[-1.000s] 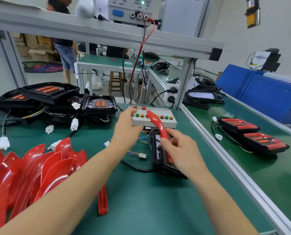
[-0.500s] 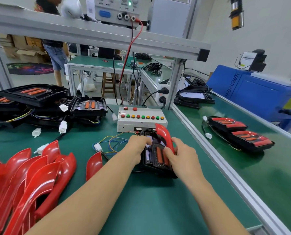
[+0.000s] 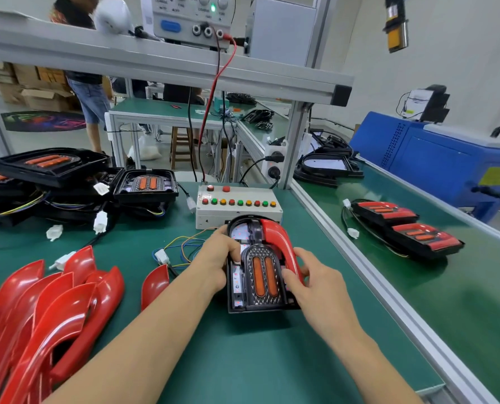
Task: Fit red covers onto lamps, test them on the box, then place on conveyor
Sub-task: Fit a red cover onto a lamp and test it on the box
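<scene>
- Spare red covers [image 3: 47,304] lie heaped at the near left of the green bench [image 3: 243,360]. I judge them to be thin glossy moulded shells: light, fairly stiff, slippery on the faces. I would take one by its edges, not its polished face.
- Uncovered black lamps [image 3: 145,185] with trailing wires and white plugs are stacked at the far left. I judge the housings rigid and the leads apt to snag, so I would lift by the housing and never by the cable.
- My left hand [image 3: 218,259] grips the left edge of the lamp [image 3: 260,275] at bench centre, fingers curled over its rim, steadying it.
- The lamp lies flat, just near of the test box [image 3: 238,209], its far end touching or nearly touching the box; I cannot tell which. Two orange lenses face up at its middle.
- The red cover [image 3: 281,243] in work sits along the lamp's right side, arching over its far end. I judge it not yet fully seated. It probably snaps in, so I would press evenly along the rim; twisting may crack a tab.
- My right hand [image 3: 316,284] holds the cover's near right portion, fingers curled on it, pressing it against the housing.
- Two finished lamps [image 3: 406,228] rest on the conveyor [image 3: 476,301] at the right, well apart from my hands.
</scene>
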